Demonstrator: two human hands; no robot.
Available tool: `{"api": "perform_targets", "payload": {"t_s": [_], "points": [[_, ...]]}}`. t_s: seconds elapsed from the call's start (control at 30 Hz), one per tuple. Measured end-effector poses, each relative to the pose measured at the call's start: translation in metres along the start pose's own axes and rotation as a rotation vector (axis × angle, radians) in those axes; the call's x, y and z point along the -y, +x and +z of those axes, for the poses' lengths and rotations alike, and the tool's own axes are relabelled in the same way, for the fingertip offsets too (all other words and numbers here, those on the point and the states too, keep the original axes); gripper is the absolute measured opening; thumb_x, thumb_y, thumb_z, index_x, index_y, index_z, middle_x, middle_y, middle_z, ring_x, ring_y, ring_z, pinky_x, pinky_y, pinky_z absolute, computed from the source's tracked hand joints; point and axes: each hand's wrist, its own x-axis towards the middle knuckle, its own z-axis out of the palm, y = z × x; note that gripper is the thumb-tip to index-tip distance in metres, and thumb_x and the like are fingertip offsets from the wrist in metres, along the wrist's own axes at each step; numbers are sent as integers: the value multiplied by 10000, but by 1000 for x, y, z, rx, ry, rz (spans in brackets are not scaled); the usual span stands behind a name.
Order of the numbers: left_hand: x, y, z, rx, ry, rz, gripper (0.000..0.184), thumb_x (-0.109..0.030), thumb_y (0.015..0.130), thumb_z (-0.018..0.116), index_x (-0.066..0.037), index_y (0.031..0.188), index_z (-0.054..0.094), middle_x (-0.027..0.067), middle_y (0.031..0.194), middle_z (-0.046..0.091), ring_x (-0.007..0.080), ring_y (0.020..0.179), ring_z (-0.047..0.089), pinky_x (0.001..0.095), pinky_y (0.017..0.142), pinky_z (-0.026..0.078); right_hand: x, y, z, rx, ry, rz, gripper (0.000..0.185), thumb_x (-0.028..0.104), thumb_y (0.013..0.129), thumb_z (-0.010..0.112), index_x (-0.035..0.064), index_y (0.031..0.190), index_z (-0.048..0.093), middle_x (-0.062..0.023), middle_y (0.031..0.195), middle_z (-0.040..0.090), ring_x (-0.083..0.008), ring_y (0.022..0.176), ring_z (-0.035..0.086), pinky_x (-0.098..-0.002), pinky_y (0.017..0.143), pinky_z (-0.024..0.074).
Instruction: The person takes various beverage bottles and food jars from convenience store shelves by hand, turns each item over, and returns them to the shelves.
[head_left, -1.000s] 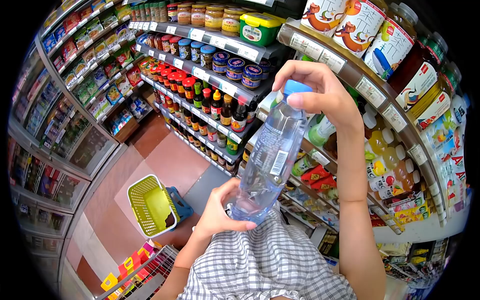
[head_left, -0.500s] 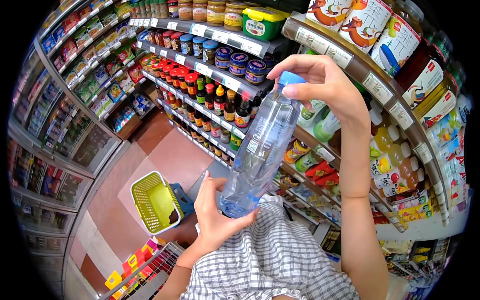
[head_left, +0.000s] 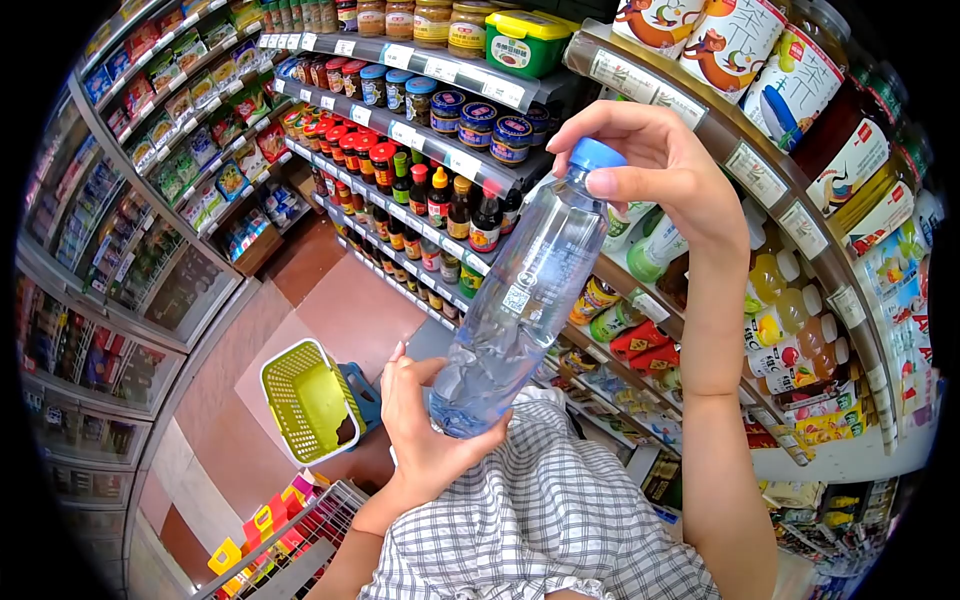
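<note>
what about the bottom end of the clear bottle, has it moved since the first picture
Yes, the bottom end of the clear bottle has shifted left in view, judged against the red-labelled sauce bottle on the shelf.

The bottle (head_left: 525, 290) is clear plastic, glossy and ridged (crinkled-looking near its base), under a smooth, matt blue plastic cap (head_left: 598, 154). The shopping basket (head_left: 312, 402) is perforated yellow-green plastic. Checked woven cloth, matt and softly creased, makes the top (head_left: 540, 510). The trolley (head_left: 335, 510) shows metal wire; the jars (head_left: 477, 124) look glossy.
</note>
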Motion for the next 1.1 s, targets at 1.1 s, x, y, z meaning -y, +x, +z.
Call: {"api": "perform_targets", "payload": {"t_s": [1.1], "points": [[10,-8,7,18,-88,-39,656,-254,523,882,19,1017,547,131,827,584,319,872,596,521,1105,302,-4,-8,-1,147,130,-224,550,87,697,807,-3,1201,607,-89,1205,621,-159,1085,583,-327,935,497]]}}
